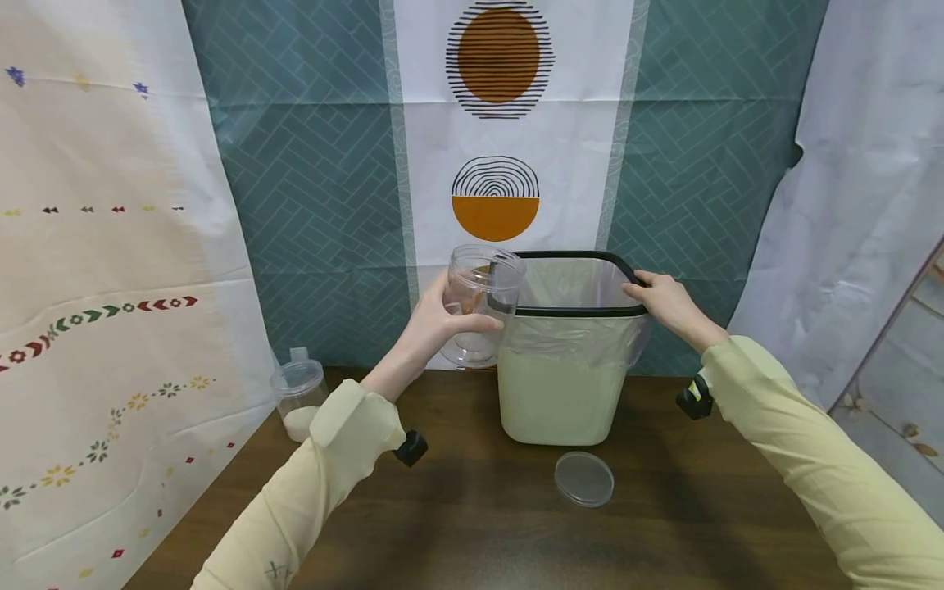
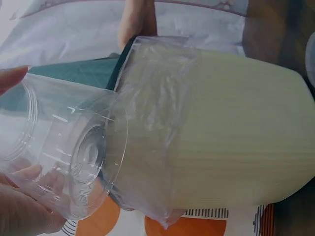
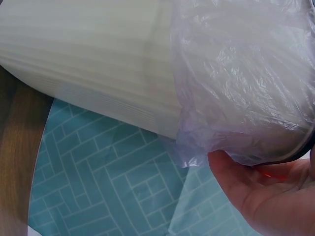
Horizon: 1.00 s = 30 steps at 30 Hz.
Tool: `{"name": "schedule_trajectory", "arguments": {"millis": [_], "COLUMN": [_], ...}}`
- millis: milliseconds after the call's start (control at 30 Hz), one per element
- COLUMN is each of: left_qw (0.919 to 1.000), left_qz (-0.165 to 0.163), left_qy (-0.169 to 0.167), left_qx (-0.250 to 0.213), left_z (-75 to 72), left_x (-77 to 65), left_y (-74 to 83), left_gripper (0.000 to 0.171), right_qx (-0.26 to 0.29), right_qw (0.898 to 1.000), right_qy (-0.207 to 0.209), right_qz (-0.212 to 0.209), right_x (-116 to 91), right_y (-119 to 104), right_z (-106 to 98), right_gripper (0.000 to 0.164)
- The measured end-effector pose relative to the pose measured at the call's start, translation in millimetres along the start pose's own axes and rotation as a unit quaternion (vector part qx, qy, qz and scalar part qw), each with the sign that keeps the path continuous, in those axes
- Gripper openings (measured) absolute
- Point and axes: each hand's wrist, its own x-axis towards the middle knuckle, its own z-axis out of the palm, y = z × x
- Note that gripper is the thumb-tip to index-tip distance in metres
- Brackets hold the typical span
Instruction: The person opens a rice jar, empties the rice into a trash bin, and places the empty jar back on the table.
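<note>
In the head view, my left hand grips a clear plastic jar, thumb across its near side. The jar is held in the air at the bin's left side, tilted a little, threaded mouth up, and nothing shows inside it. My right hand pinches the black rim at the right corner of a pale green trash bin. A thin clear bag lines the bin and hangs over its outside; in the right wrist view the fingers touch this bin liner. The bin stands upright on the table.
A clear round lid lies flat on the brown wooden table in front of the bin. At the table's left edge stands another clear jar, lidded and partly filled with something white. Patterned cloths hang behind and beside.
</note>
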Motion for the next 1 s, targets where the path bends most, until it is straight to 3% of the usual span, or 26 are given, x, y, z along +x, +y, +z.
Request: {"name": "schedule_trajectory", "arguments": {"millis": [100, 367, 700, 1000], "left_qw": [1.0, 0.9977, 0.9962, 0.9975], "left_qz": [-0.003, -0.03, -0.04, -0.048], "left_qy": [-0.006, -0.043, -0.06, -0.049], "left_qx": [-0.001, -0.044, -0.048, 0.018], "left_z": [4.7, 18.6, 37.7, 54.1], "left_x": [-5.8, -31.8, -38.0, -50.3], "left_y": [-6.0, 7.3, -39.3, -61.1], "left_gripper": [0.064, 0.074, 0.069, 0.069], "right_qx": [0.0, 0.0, 0.002, 0.002], "right_qw": [1.0, 1.0, 1.0, 1.0], "right_qy": [-0.002, 0.006, 0.008, 0.006], "right_qz": [0.0, -0.003, -0.001, -0.001], "right_x": [0, 0, -1, 0], "right_y": [0, -1, -2, -1], "right_z": [0, 0, 0, 0], "right_gripper": [0.066, 0.061, 0.061, 0.062]}}
